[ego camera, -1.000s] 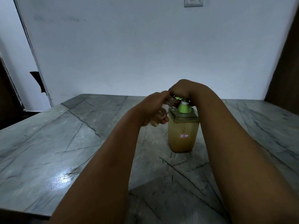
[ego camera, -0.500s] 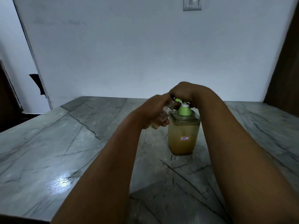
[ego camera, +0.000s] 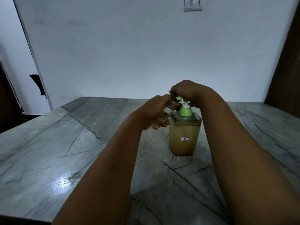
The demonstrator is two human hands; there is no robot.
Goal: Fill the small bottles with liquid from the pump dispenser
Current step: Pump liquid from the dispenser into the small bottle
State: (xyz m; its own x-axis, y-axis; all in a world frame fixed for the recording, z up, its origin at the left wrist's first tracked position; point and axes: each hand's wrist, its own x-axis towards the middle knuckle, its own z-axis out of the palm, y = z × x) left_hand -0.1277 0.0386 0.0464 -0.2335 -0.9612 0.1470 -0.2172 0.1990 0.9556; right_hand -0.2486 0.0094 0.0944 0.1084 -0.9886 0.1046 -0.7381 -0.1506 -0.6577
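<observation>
We see the left hand [ego camera: 155, 111] with its grip wrapped around a small clear bottle [ego camera: 162, 118], held tilted in the air just left of the pump dispenser [ego camera: 184, 137], bottle neck up against the green nozzle. The bottle looks partly filled with pale liquid. The right hand [ego camera: 186, 92] sits on top of the green pump head [ego camera: 185, 109], fingers curled over it, gripping it. The dispenser stands upright on the grey marble table [ego camera: 65, 143], holds amber liquid, and has a small white sticker [ego camera: 185, 139] reading 35 on its front. Behind the table is a white wall [ego camera: 113, 54], with a light switch plate [ego camera: 192, 4] at the top edge.
</observation>
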